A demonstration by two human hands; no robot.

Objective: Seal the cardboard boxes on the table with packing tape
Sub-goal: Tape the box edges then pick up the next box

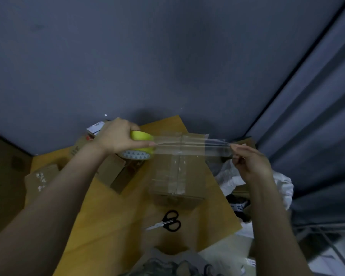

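My left hand (118, 136) grips a yellow roll of clear packing tape (141, 144) held above the table. A clear strip of tape (191, 147) stretches from the roll to the right, and my right hand (251, 162) pinches its free end. Beneath the strip a closed cardboard box (177, 174) stands on the wooden table (108, 212), with older tape along its centre seam. Left of it lies a second cardboard box (112, 172), partly hidden by my left arm. A third, flatter box (42, 178) sits at the table's left edge.
Black-handled scissors (167, 222) lie on the table in front of the centre box. White plastic bags (247, 180) are heaped at the table's right edge. A blue-grey wall stands behind the table, and a curtain (317, 116) hangs at the right.
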